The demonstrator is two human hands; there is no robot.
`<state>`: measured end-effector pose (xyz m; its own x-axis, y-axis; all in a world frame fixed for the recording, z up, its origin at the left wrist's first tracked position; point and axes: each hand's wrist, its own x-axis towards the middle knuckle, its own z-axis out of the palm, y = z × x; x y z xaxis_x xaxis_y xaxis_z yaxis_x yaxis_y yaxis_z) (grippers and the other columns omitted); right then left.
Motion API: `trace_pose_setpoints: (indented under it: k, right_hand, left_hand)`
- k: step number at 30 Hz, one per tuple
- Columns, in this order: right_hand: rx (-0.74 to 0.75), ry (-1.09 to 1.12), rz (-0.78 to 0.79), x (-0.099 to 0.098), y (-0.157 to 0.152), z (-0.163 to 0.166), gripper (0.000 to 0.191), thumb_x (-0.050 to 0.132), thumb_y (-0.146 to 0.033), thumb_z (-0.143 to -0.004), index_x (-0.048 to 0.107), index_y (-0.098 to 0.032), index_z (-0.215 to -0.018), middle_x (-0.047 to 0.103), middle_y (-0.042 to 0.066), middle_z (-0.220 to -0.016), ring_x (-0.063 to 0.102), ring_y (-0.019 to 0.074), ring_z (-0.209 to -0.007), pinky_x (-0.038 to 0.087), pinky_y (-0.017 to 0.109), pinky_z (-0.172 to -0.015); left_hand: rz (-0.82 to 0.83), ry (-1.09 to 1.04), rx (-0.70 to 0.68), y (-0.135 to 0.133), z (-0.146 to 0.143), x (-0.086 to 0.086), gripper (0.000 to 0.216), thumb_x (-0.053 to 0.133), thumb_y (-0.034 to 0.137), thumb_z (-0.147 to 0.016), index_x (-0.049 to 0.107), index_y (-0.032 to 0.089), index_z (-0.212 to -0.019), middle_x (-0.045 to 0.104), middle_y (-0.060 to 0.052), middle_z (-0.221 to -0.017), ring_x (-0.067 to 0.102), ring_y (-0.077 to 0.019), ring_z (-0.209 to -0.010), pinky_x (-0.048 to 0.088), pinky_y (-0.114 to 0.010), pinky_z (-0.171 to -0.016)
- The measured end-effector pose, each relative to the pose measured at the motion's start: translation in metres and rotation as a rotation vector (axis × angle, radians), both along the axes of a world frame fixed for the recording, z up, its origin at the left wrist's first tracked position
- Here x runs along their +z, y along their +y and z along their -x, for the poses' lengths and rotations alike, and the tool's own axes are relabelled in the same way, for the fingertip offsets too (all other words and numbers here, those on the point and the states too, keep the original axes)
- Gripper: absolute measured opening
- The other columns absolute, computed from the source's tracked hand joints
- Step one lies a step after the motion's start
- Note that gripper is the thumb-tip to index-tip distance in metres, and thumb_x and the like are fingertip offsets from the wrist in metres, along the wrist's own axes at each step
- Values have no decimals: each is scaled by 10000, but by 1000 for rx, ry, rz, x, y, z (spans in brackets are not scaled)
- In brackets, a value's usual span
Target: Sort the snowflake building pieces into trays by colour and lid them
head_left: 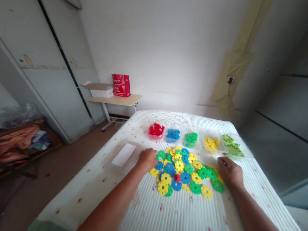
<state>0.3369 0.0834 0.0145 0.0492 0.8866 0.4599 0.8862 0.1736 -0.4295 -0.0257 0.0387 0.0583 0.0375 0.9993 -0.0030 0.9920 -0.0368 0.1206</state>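
Note:
A loose pile of flower-shaped plastic discs (179,165) in yellow, green and blue lies on the bed-like surface between my hands. Near its front sits a small red piece (177,178). My left hand (148,159) is closed at the pile's left edge, close to a green disc (161,154). On the opposite side, my right hand (231,172) is curled into a fist beside the rightmost discs. The insides of both hands are hidden, so I cannot tell whether they hold anything. To the left, a clear plastic tray holds a white slip (124,155).
Behind the pile stand clear boxes of red pieces (156,130), blue discs (173,134), green discs (191,138) and yellow discs (211,142). Light-green pieces (233,147) fill the rightmost box. A small table (128,100) bears a red bag (121,85) and white box (102,91).

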Motion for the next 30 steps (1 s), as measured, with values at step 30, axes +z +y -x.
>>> trace_pose_setpoints:
  k: [30]
  right_hand:
    - [-4, 5, 18, 2, -2, 2, 349, 389, -411, -766, 673, -208, -768, 701, 61, -793, 623, 186, -687, 425, 253, -621]
  left_hand:
    - [-47, -160, -218, 38, -8, -10, 289, 558, 112, -623, 677, 193, -874, 634, -30, -878, 577, -157, -843, 430, -220, -728]
